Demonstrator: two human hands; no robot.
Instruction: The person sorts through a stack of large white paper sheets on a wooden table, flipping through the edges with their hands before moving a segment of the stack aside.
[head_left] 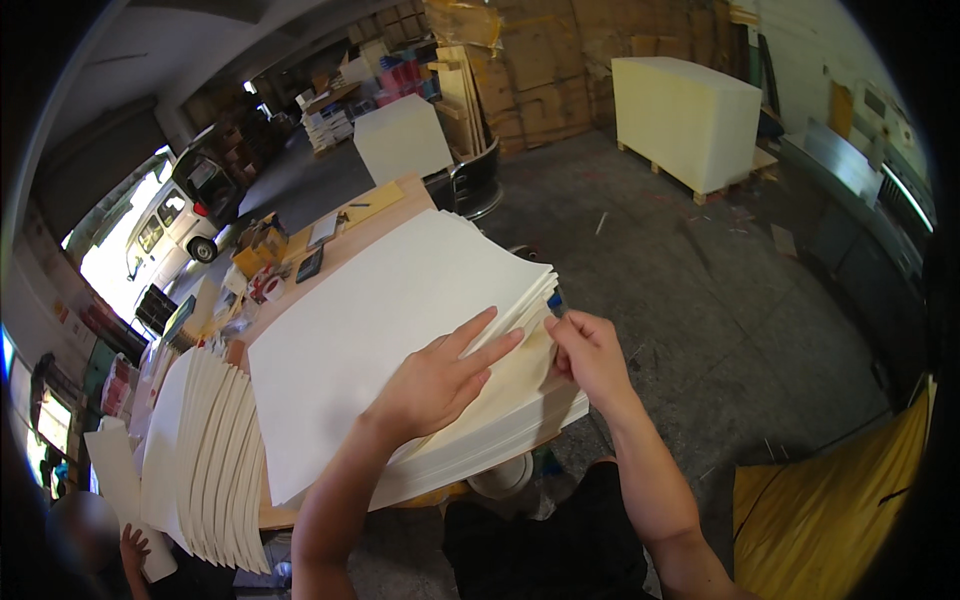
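Note:
A tall stack of large white paper sheets lies on the table in front of me, its upper sheets bent up along the near right edge. My left hand rests on this stack near that edge, its fingers stretched and spread, with nothing visible in them. At the stack's right corner, my right hand is closed around a small, slim object with a blue part; its exact kind cannot be made out. The right fingertips are close to the raised sheet corners.
A fanned pile of white sheets sits at left, beside another person's hand. Tape rolls and a dark calculator lie on the table's far side. Palletised white stacks stand behind; yellow sheeting hangs at right.

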